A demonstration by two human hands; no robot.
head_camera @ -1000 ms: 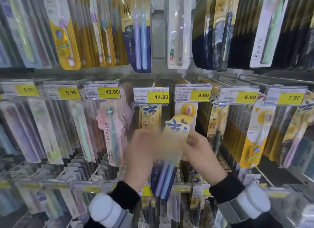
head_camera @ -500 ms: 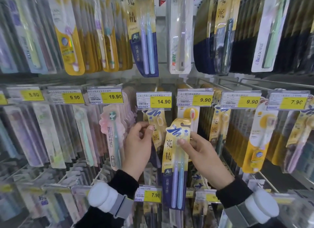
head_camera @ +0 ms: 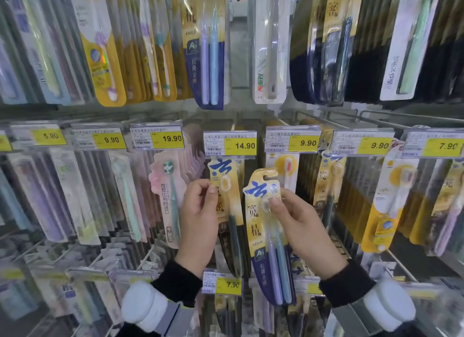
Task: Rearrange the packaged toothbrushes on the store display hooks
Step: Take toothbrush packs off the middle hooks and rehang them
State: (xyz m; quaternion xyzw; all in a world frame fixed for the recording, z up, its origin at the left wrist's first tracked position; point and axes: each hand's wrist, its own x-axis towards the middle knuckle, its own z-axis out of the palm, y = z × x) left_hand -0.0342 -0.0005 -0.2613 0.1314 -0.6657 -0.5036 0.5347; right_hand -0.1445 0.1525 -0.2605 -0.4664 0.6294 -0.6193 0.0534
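Store wall was packed with toothbrush packs on hooks, yellow price tags running across the middle row. Your right hand (head_camera: 298,226) had its fingers (head_camera: 276,201) pinched on the upper part of a yellow-and-navy two-brush pack (head_camera: 266,236), held loose off the hooks and tilted a bit, its hang hole just above your fingertips. Just left of that, your left hand (head_camera: 199,218) was pinching the edge of the front hanging pack (head_camera: 227,186), the yellow one with the dark green brush, under the 14.90 tag (head_camera: 229,143). The two packs sat close but apart. Left of your left fingers hung a pink pack (head_camera: 167,198) with a teal brush. Below your hands was a 7.90 tag (head_camera: 222,284).
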